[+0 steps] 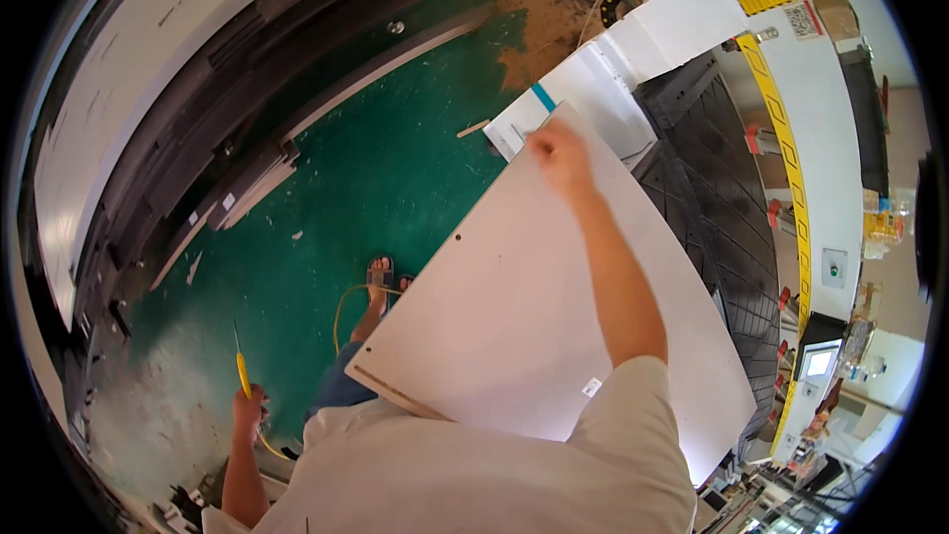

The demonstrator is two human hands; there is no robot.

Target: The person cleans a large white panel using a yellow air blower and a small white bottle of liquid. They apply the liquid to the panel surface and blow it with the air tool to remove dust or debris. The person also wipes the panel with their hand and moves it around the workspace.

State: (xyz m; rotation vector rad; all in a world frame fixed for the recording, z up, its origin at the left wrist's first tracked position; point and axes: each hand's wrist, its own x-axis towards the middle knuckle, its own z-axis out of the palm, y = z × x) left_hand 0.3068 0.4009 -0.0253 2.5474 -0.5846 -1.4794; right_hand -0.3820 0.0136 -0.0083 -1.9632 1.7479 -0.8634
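A large pale flat panel point(514, 307) lies slanted in front of me, with small dark holes along its left edge and a small white label near my right sleeve. My right arm reaches across it. At its far corner, my right hand point(560, 153) is closed and slightly blurred; what its fingers hold, if anything, is hidden. Low on the left, away from the panel, my left hand point(249, 407) is wrapped round a yellow air blow gun point(243, 374) with a long thin nozzle pointing up. A thin yellow hose point(272, 448) trails from beneath that hand.
Right of the panel is a machine with a dark slatted bed point(717, 158) and a white frame with a yellow-marked strip point(781, 138). Stacked dark boards point(247, 89) line the left. A sandalled foot point(380, 272) stands on the green floor point(395, 158) beside the hose.
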